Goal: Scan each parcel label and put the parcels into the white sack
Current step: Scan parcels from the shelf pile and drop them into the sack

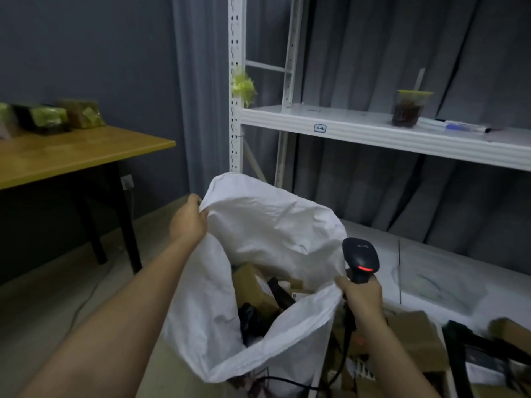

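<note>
White sack [267, 225] rim gripped by left hand [188, 218]; right hand [363, 294] grips scanner [360, 258] and rim.

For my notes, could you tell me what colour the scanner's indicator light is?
Red-orange, glowing on the black scanner in the right hand; head view.

A single wide-angle head-worn camera looks forward and down from the person's eye level. Both forearms extend into frame from the bottom edge, close to the lens. The shelf [388, 133] stands ahead at right, the table [71, 159] farther off at left.
</note>
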Tool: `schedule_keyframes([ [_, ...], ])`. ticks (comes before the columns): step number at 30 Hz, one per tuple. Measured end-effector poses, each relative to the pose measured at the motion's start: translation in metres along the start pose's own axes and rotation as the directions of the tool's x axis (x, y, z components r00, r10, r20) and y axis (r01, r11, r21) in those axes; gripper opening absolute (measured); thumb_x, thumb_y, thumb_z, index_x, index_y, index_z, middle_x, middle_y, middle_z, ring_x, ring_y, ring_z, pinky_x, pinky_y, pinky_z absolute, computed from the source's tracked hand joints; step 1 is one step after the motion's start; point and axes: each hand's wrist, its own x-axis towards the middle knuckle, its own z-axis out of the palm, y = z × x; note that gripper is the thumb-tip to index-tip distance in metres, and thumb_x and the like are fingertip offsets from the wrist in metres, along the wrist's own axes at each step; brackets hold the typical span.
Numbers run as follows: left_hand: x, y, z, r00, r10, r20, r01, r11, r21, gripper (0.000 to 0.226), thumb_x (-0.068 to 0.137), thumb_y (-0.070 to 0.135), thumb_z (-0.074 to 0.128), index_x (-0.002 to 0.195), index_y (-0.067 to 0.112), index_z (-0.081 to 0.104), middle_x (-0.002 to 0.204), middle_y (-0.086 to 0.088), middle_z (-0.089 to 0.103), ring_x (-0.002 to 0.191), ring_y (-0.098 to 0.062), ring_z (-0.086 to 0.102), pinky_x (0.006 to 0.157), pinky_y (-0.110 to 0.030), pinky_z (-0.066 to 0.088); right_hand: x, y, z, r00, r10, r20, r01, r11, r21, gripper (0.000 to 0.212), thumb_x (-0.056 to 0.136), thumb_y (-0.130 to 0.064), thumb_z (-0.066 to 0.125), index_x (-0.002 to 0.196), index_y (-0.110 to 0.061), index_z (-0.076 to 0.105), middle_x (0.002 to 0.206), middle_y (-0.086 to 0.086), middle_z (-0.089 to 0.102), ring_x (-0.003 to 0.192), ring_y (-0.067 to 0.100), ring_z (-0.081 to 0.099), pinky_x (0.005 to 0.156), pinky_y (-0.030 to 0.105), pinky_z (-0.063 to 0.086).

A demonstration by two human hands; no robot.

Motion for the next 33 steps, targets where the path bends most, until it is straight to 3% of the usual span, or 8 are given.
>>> schedule_keyframes([
  [5, -0.032, 0.028, 0.008, 0.983, 0.173, -0.056, -0.159, 0.967, 0.197, 0.052, 0.089, 0.007, 0.054, 0.138, 0.017, 0.041, 0.151, -0.012, 0.032, 0.142, -0.033, 0.022, 0.114, -0.045, 0.016, -0.018, -0.003, -0.023, 0.999, -0.042, 0.033, 0.041, 0.999, 0.029, 0.027, 0.080, 0.000, 0.071, 0.098, -0.011, 0.056, 0.085, 0.002, 0.060, 0.080, 0.023, 0.057, 0.075, 0.033, 0.044],
  [7, -0.059, 0.043, 0.017, 0.948, 0.301, 0.108, -0.303, 0.953, 0.002, 0.044, 0.092, 0.012, 0.055, 0.135, 0.015, 0.045, 0.147, -0.010, 0.039, 0.135, -0.030, 0.033, 0.109, -0.038, 0.025, -0.025, 0.002, -0.035, 0.999, 0.009, 0.037, -0.011, 0.999, 0.050, 0.022, 0.079, -0.004, 0.073, 0.091, -0.013, 0.058, 0.082, 0.002, 0.061, 0.077, 0.022, 0.058, 0.074, 0.033, 0.045],
  [10, -0.114, 0.060, 0.035, 0.813, 0.321, 0.486, -0.229, 0.943, -0.241, 0.038, 0.096, 0.032, 0.054, 0.131, 0.019, 0.050, 0.135, -0.004, 0.052, 0.117, -0.022, 0.052, 0.095, -0.032, 0.042, -0.042, 0.011, -0.061, 0.997, 0.066, 0.028, -0.069, 0.990, 0.121, 0.013, 0.081, -0.006, 0.071, 0.085, -0.010, 0.059, 0.070, 0.007, 0.058, 0.064, 0.022, 0.053, 0.065, 0.033, 0.043],
  [12, -0.151, 0.066, 0.048, 0.742, 0.330, 0.584, -0.201, 0.940, -0.276, 0.044, 0.095, 0.039, 0.055, 0.134, 0.019, 0.049, 0.133, -0.001, 0.054, 0.115, -0.019, 0.055, 0.089, -0.029, 0.045, -0.056, 0.017, -0.086, 0.996, 0.080, 0.030, -0.083, 0.987, 0.138, 0.010, 0.082, -0.004, 0.069, 0.081, -0.008, 0.060, 0.064, 0.008, 0.056, 0.058, 0.023, 0.051, 0.061, 0.033, 0.043],
  [19, -0.248, 0.097, 0.095, 0.699, 0.585, 0.411, -0.532, 0.810, -0.248, 0.040, 0.093, 0.017, 0.058, 0.131, 0.009, 0.052, 0.143, -0.014, 0.042, 0.136, -0.031, 0.035, 0.113, -0.041, 0.025, -0.108, 0.069, -0.203, 0.998, 0.040, -0.052, -0.047, 0.990, -0.134, 0.018, 0.083, -0.008, 0.072, 0.077, -0.005, 0.056, 0.066, 0.011, 0.056, 0.062, 0.024, 0.054, 0.057, 0.031, 0.041],
  [25, -0.321, 0.151, 0.144, 0.582, 0.599, 0.550, -0.459, 0.800, -0.387, 0.037, 0.094, 0.017, 0.057, 0.129, 0.007, 0.053, 0.132, -0.012, 0.050, 0.120, -0.025, 0.048, 0.095, -0.026, 0.036, -0.132, 0.126, -0.279, 0.971, 0.123, -0.204, -0.151, 0.980, -0.128, 0.020, 0.085, -0.009, 0.068, 0.081, -0.016, 0.050, 0.070, 0.008, 0.056, 0.066, 0.026, 0.053, 0.058, 0.034, 0.044],
  [29, -0.365, 0.170, 0.190, 0.465, 0.554, 0.691, -0.388, 0.829, -0.404, 0.038, 0.094, 0.021, 0.057, 0.129, 0.010, 0.052, 0.130, -0.009, 0.050, 0.122, -0.025, 0.048, 0.099, -0.033, 0.041, -0.141, 0.157, -0.308, 0.934, 0.179, -0.308, -0.193, 0.981, -0.015, 0.013, 0.086, -0.006, 0.068, 0.092, -0.009, 0.056, 0.076, 0.009, 0.059, 0.068, 0.021, 0.056, 0.061, 0.032, 0.046],
  [33, -0.394, 0.206, 0.224, 0.382, 0.496, 0.780, -0.353, 0.858, -0.373, 0.044, 0.098, 0.029, 0.052, 0.138, 0.013, 0.043, 0.138, -0.007, 0.044, 0.120, -0.023, 0.048, 0.096, -0.035, 0.043, -0.133, 0.173, -0.337, 0.882, 0.238, -0.407, -0.198, 0.970, 0.139, 0.009, 0.087, -0.003, 0.065, 0.091, -0.009, 0.059, 0.079, 0.009, 0.059, 0.075, 0.025, 0.058, 0.076, 0.044, 0.051],
])
